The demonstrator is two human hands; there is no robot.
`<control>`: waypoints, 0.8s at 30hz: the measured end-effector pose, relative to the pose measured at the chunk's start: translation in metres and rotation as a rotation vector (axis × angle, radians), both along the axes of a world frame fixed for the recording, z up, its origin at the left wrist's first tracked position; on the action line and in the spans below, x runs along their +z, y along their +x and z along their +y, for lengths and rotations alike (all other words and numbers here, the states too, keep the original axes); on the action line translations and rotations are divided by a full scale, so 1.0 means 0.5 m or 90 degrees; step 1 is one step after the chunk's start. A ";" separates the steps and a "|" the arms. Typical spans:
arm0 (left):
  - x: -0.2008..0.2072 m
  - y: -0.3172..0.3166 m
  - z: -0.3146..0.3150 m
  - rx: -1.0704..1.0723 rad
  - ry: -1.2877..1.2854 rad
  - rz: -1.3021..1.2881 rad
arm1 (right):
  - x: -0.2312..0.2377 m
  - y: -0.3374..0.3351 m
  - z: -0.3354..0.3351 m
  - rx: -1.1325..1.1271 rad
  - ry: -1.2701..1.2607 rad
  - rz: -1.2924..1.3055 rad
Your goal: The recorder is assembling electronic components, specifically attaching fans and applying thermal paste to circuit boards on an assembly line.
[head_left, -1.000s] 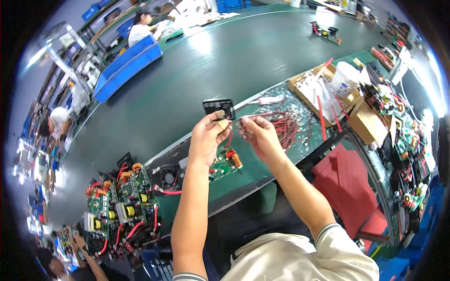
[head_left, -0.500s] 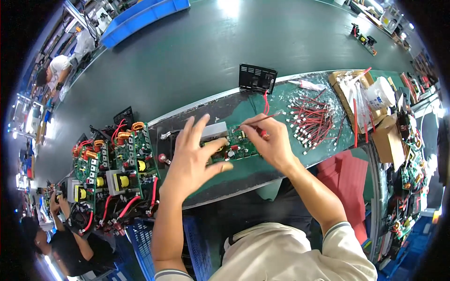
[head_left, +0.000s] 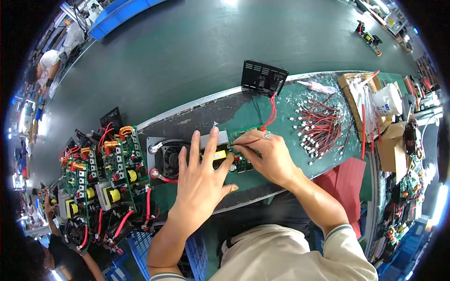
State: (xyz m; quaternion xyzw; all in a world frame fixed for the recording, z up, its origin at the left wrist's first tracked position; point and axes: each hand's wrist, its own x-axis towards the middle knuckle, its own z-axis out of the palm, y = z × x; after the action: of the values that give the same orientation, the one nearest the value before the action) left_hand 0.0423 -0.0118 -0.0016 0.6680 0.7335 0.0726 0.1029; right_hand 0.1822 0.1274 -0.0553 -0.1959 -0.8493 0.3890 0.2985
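A green circuit board [head_left: 243,165] lies on the bench in front of me, with a heatsink block, a yellow-wrapped transformer [head_left: 219,155] and a black fan [head_left: 169,159] on its left. My left hand [head_left: 199,182] rests over this assembly, fingers spread, the index finger and thumb beside the transformer. My right hand [head_left: 271,158] pinches a thin red-and-black wire lead [head_left: 249,141] at the board's surface; its far end lies over my knuckles. Red wires [head_left: 273,112] run from the board to a black slotted panel [head_left: 264,78] behind it. The fingertips hide the exact contact point.
Several finished-looking boards [head_left: 110,173] stand crowded at the left. A heap of wire leads with white plugs [head_left: 318,124] lies to the right, near a glue tube [head_left: 317,87] and a cardboard box [head_left: 349,89]. A blue tray [head_left: 122,18] sits far left; co-workers are beyond.
My left hand has come down onto the assembly, its fingers closer together. My right hand has brought the wire lead left and down to the board. The whole view has shifted slightly, showing the fan.
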 end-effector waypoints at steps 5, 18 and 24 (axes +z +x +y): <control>0.007 -0.001 0.006 -0.007 -0.006 0.003 | 0.006 -0.001 0.009 0.039 0.019 -0.001; 0.013 0.023 0.012 -0.013 -0.005 0.048 | 0.009 -0.003 0.003 -0.009 0.010 0.001; 0.014 0.026 0.011 -0.012 -0.013 0.056 | 0.007 -0.005 0.002 -0.015 0.004 0.009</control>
State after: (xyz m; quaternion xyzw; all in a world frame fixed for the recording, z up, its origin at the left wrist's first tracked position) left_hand 0.0551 -0.0062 0.0055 0.6761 0.7318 0.0348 0.0784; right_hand 0.1799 0.1286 -0.0518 -0.2022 -0.8458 0.3842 0.3100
